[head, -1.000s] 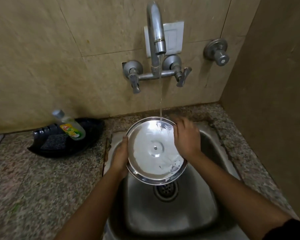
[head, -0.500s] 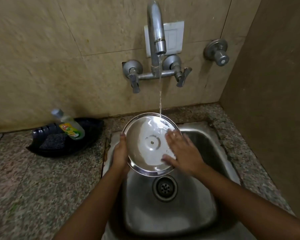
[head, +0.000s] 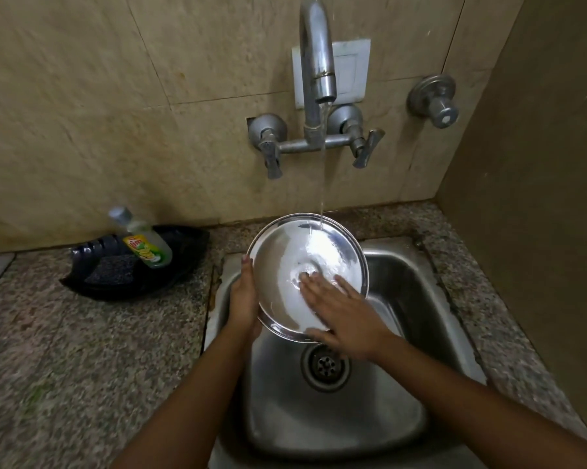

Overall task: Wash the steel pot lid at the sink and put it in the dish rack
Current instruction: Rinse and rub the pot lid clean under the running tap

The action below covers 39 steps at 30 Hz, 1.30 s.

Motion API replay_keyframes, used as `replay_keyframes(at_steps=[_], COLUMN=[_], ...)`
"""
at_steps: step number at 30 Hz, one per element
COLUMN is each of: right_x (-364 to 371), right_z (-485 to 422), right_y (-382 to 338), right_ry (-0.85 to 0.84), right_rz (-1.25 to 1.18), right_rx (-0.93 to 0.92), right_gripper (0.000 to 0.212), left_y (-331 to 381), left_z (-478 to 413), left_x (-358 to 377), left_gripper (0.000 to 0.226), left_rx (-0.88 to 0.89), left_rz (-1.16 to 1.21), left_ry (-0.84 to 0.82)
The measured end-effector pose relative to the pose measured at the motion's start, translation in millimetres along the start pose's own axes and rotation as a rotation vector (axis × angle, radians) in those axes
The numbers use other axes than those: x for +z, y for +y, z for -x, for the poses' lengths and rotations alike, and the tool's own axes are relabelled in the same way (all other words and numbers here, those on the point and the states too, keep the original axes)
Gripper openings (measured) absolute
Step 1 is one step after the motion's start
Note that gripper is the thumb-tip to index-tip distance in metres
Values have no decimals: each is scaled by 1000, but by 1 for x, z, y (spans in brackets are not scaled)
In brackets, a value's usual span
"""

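The round steel pot lid [head: 285, 262] is tilted over the steel sink [head: 417, 299], its inner face toward me. A thin stream of water from the tap [head: 319, 62] lands on the lid's upper part. My left hand [head: 244, 299] grips the lid's left rim. My right hand [head: 343, 313] lies flat with fingers spread on the lid's lower right face, fingertips near its centre. No dish rack is in view.
A black tray [head: 184, 265] with a dish-soap bottle [head: 143, 242] and a dark scrub pad [head: 111, 269] sits on the granite counter [head: 82, 350] to the left. The drain [head: 326, 365] lies below the lid. A wall valve [head: 436, 101] and a side wall stand at right.
My right hand slid from the lid's upper right rim down across its face to the lower right. The soapy film has rinsed off, and the lid moved slightly up and back.
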State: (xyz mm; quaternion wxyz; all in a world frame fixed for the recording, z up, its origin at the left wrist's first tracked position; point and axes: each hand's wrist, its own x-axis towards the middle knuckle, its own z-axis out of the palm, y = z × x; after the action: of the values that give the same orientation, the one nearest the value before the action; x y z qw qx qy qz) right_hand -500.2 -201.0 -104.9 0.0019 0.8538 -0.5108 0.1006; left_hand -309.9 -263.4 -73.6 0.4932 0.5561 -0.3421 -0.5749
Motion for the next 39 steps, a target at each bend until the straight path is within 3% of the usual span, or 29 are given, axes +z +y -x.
replay_keyframes(at_steps=[4,7,9,12,15,18,21,24,26,28,30,33,36,39], right_x=[-14,-28,-32,-23,-14,-15,-26,-34,-42,-53,-64,-69,-63,-58], right_z=[-7,-45,-68,-68,-26,15,35,38,32,20,4,-17,-34,-49], right_y=[40,40,22,-14,-31,-18,-3,3,4,4,6,24,44,51], right_ry=[54,124,147,129,-24,-131,104,351,410,421,334,284,243,263], right_rz=[31,46,-10,-97,-85,-58,-81,-163,-235,-411,-790,-1195,-1239,-1040], right_rx=[326,419,353,86,-199,-255,-306,-401,-318,-75,221,468,619,646], right_gripper=[76,76,74,70,71,77,48,26,16,14,17,24,35,44], left_y=[-6,-9,-9,-6,-2,-1,-5,-2,5,10,11,12,10,11], left_z=[6,16,19,17,10,5,7,9,12,12,8,7,5,0], left_x=[0,10,17,19,9,-1,-4,-4,-5,-8,-10,-10,-11,-6], left_gripper=[49,49,49,51,56,51,46,37,38,53,65,51,47,42], left_rx=[-67,-79,-75,-65,-81,-70,-121,-340,-449,-465,-391,-155,124,246], left_rz=[16,-12,-28,-52,-72,-106,-143,-163,-156,-169,-183,-239,-367,-325], left_ry=[-30,-84,-124,-133,-72,-11,-3,-42,-79,-109,-173,-163,-89,-61])
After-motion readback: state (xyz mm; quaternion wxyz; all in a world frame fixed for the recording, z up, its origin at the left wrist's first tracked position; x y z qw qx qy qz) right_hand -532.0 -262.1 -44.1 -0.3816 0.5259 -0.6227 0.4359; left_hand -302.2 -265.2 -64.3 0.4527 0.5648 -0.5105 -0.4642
